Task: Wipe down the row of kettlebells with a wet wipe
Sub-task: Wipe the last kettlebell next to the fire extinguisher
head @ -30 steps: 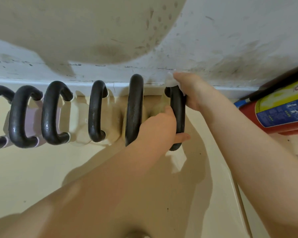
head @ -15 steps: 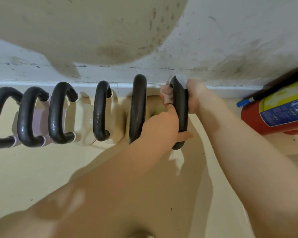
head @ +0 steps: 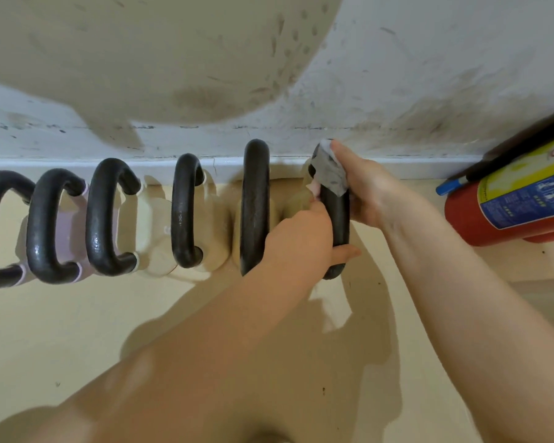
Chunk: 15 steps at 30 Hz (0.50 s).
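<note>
Several kettlebells with black handles stand in a row along the white wall base, seen from above. The rightmost kettlebell (head: 338, 225) has its handle gripped low down by my left hand (head: 304, 238). My right hand (head: 370, 193) wraps a grey-white wet wipe (head: 330, 174) around the top of that same handle. The neighbouring kettlebell (head: 255, 206) stands just left of it, untouched. Pale and pink kettlebell bodies (head: 66, 228) show under the handles further left.
A red fire extinguisher (head: 506, 206) with a blue and yellow label lies at the right, close to my right forearm. The scuffed white wall (head: 397, 75) runs directly behind the row. Beige floor (head: 77, 330) spreads in front.
My right hand with the wipe has slid from the far tip of the handle down over its top curve, now wrapping it. My left hand keeps its grip.
</note>
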{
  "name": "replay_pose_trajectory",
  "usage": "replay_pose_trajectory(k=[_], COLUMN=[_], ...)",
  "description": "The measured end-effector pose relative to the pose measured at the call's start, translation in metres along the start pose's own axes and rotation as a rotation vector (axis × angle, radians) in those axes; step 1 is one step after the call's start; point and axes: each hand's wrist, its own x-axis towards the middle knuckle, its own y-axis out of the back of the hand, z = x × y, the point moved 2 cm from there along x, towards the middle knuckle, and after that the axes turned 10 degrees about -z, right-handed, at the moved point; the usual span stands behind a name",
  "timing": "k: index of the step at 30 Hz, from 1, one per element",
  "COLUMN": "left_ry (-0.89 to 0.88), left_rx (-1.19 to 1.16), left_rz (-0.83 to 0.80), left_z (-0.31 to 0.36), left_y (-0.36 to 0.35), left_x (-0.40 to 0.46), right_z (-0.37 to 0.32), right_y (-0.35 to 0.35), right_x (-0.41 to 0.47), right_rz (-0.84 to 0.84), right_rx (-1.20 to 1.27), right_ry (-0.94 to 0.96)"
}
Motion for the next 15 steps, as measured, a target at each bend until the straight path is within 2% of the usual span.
replay_pose_trajectory(k=[4, 6, 9, 12, 15], left_ry=[0.005, 0.014, 0.028, 0.027, -0.022], left_rx=[-0.071, -0.087, -0.082, -0.103, -0.263], left_rz=[0.0, -0.002, 0.009, 0.005, -0.02], left_z=[-0.001, 0.0, 0.002, 0.004, 0.001], left_y=[-0.003, -0.004, -0.004, -0.003, -0.005], left_x=[-0.003, -0.004, -0.004, -0.007, -0.012], right_z=[-0.005, 0.0, 0.0, -0.012, -0.006], right_y=[-0.01, -0.011, -0.005, -0.012, -0.014], right_x=[0.004, -0.001, -0.007, -0.001, -0.006], right_rz=[0.024, 0.056, 0.198, 0.183, 0.257], right_rx=[-0.004, -0.153, -0.419, -0.451, -0.486], right_ry=[0.128, 0.158, 0.096, 0.107, 0.01])
